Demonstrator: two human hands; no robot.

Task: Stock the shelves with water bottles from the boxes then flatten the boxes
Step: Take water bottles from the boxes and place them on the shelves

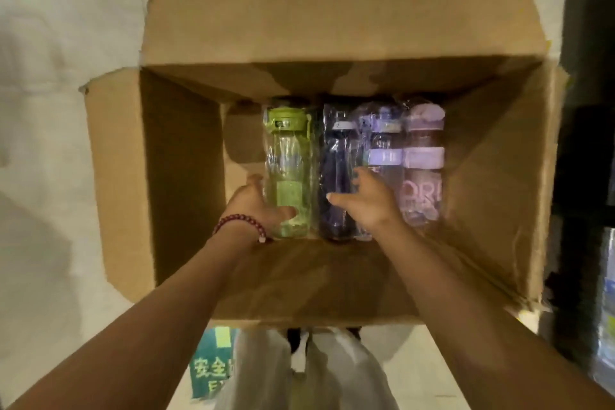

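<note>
Left hand, beaded bracelet at the wrist, wrapped round the lower body of the green translucent plastic bottle, thumb across its base end. Right hand spread with fingers loosely bent, coming over the dark purple plastic bottle and the pale lilac bottle; contact there hard to tell through blur, no firm grip seen. At three o'clock of these, a pink lettered bottle. All four lying side by side, caps toward twelve o'clock, on the bottom of the open brown cardboard box. Probably empty, so light and rigid, yet sleeved in clear film, likely slick and crinkly. Best taken round mid-body with a full wrap, not by film or flip cap. Dark shelf unit at three o'clock.
</note>
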